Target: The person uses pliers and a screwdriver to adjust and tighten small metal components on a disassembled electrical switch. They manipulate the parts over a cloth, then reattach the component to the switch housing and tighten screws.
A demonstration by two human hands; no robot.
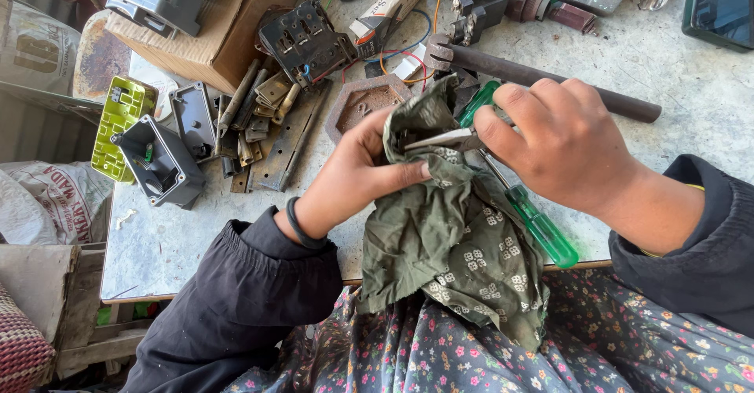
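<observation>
We are working at a grey, scuffed workbench [691,102], both hands meeting over a green patterned cloth [452,236] that is draping from the bench edge down onto our lap. Our left hand [353,177] is bunching the upper part of the cloth, thumb pressing along its fold and fingers curling behind it. Our right hand [561,146] is closing its fingers around a small metal tool with bare steel tips [440,139]; those tips are poking into the cloth just beside the left thumb. A screwdriver with a clear green handle [542,232] is lying on the bench under the right hand, partly touching the cloth, its shaft running up toward the wrist. A dark metal bar [550,79] is resting on the bench behind the right hand. To the left we are seeing a rusty metal plate [363,101], a heap of flat metal strips [263,118], a grey plastic housing [161,165], a yellow-green housing [119,126] and a cardboard box [228,36].
</observation>
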